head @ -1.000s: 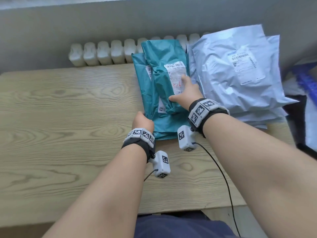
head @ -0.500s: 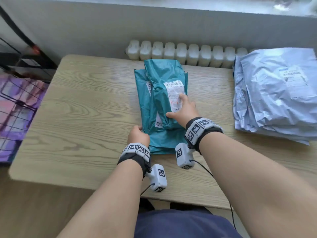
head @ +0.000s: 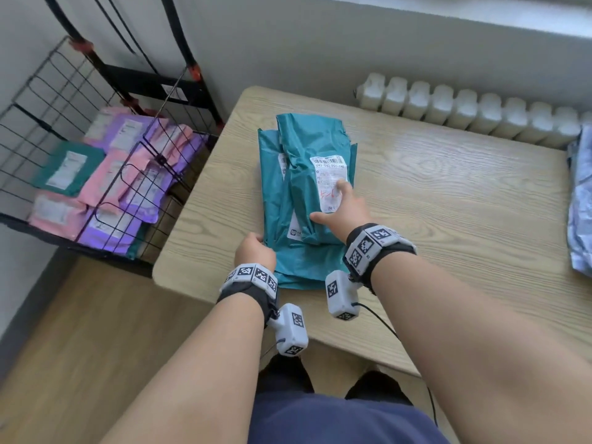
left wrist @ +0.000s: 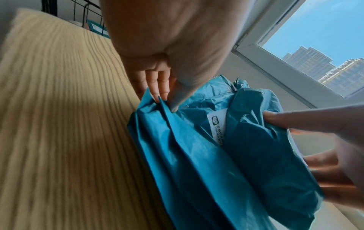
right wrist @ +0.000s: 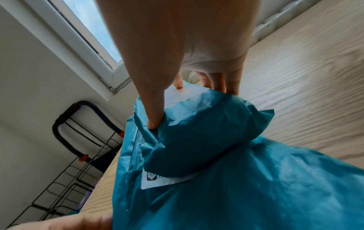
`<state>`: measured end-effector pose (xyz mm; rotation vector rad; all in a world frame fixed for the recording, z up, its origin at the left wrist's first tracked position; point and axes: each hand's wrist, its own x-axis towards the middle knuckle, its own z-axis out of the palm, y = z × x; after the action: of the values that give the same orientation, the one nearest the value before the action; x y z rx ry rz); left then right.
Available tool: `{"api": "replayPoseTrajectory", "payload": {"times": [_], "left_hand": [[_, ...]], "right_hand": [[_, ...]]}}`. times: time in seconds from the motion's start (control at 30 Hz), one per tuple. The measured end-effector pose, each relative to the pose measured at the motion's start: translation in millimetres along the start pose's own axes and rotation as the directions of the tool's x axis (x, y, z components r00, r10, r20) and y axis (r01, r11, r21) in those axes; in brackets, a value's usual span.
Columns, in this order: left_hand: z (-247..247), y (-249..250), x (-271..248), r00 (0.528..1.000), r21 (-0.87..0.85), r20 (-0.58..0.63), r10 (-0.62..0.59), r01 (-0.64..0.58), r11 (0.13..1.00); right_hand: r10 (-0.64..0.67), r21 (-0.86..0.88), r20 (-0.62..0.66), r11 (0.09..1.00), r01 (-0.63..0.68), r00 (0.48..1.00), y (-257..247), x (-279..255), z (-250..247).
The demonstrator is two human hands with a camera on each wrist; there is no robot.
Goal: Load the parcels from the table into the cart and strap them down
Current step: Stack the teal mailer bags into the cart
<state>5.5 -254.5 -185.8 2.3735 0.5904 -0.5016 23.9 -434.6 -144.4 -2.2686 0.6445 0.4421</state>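
Gripping two stacked teal parcels (head: 307,187), left hand (head: 254,251) pinches (near corner), right hand (head: 344,216) lies flat on top.

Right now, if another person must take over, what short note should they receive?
Left hand pinches the near left edge of the teal parcel stack. Right hand rests on top of it, fingers spread.
The stack lies on the table; grey parcels wait at its right edge.
Done: pink, purple and teal parcels are in the cart.
Left: load both table stacks, then strap down.
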Motion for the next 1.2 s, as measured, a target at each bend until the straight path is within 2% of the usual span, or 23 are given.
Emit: {"api": "replayPoseTrajectory", "payload": {"times": [0.2,0.27,0.43,0.53,0.63,0.7,0.77,0.97,1.1,1.2], "left_hand": [[-37.5,-22.8,24.6,0.999,0.022,0.044,-0.003,0.002,1.0],[-45.0,-21.2,26.3,1.0,-0.007,0.023,-0.002,0.002,1.0],[-59.5,6.7,23.7,0.994,-0.188,-0.108,0.009,-0.029,0.982],[-59.9,28.9,19.1,0.996,-0.264,-0.07,0.062,-0.079,0.961],[-52.4,46.5,14.7,0.992,-0.28,0.018,0.122,-0.113,0.953],[-45.8,52.1,12.4,0.99,-0.295,0.045,0.131,-0.112,0.949],[-39.4,54.7,9.9,0.989,-0.299,0.066,0.13,-0.105,0.949],[-31.8,60.0,5.5,0.979,-0.296,0.149,0.138,-0.089,0.951],[-43.4,62.4,6.5,0.974,-0.373,0.113,0.194,-0.139,0.917],[-64.3,61.3,7.6,0.979,-0.491,0.051,0.198,-0.148,0.859]], "right_hand": [[0.001,-0.056,-0.021,0.998,-0.002,1.0,-37.4,-5.9,29.9],[-0.009,-0.06,-0.02,0.998,0.007,1.0,-41.2,-8.3,30.8],[-0.062,0.032,0.043,0.998,0.061,0.997,-37.3,-9.9,21.3],[-0.09,0.167,-0.006,0.982,0.09,0.996,-32.9,-12.0,14.3],[0.019,0.32,-0.013,0.947,-0.014,1.0,-31.3,-9.1,6.1],[0.084,0.277,0.04,0.956,-0.092,0.996,-28.7,-5.9,1.3],[0.098,0.222,0.072,0.969,-0.112,0.993,-26.1,-3.5,-2.0],[0.044,0.252,0.039,0.966,-0.053,0.998,-31.4,-1.6,-13.4],[-0.035,0.274,-0.037,0.961,0.044,0.999,-52.2,-9.6,-23.5],[-0.099,0.274,-0.064,0.955,0.113,0.993,-77.5,-18.1,-22.8]]}}
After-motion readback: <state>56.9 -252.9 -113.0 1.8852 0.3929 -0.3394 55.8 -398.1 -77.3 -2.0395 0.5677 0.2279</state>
